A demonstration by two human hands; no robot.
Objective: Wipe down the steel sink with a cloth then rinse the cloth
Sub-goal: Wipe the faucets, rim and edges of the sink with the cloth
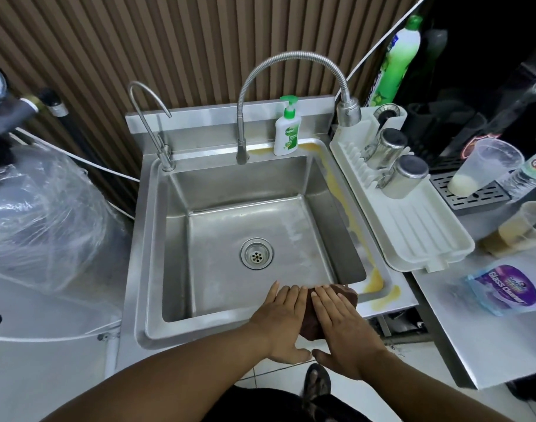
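Note:
The steel sink [157,269] fills the middle of the view, its basin dry with a round drain [256,253]. A dark brown cloth [349,295] lies on the sink's near rim at the front right corner. My left hand [283,325] and my right hand [341,327] lie flat side by side on the cloth, fingers straight and pointing toward the basin. Yellowish residue [375,281] runs along the right rim and pools at the corner beside the cloth. A tall flexible faucet [347,112] arches over the back; no water runs.
A thin second tap [166,153] stands at the back left, a soap pump bottle [286,132] on the back ledge. Right of the sink are a white drying rack [413,226] with two steel cups, plastic cups and a glass-cleaner pouch [507,289]. Clear plastic sheeting [41,214] bulges at left.

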